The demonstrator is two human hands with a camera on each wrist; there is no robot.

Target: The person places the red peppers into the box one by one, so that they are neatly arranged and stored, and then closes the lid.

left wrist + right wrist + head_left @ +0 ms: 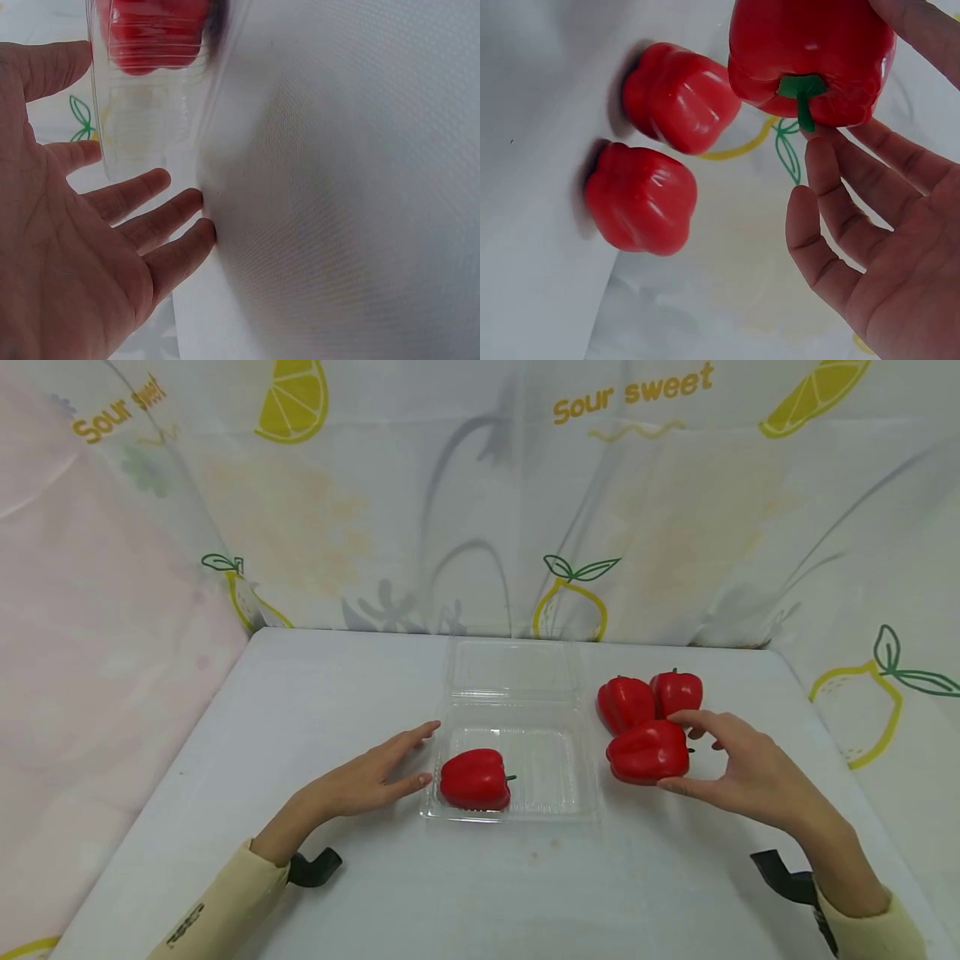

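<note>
The right hand pinches a red bell pepper by its stem end, the thumb on the near side and the index finger on the far side, with the green stem pointing back toward the palm. This pepper lies on its side in line, to the right of a clear plastic clamshell container and outside it; whether its underside touches the white tabletop is hard to judge from these angles. Just beyond it, a blocky red bell pepper and a smaller-looking red bell pepper rest side by side on the tabletop. The container sits open, its lid laid back on the far side. In the near left corner of its base, a fourth red bell pepper lies on its side, stem to the right. The left hand holds nothing, thumb and fingers spread wide beside the container's left edge. Cream sleeves cover both forearms, and a lemon-print cloth hangs behind the table.
</note>
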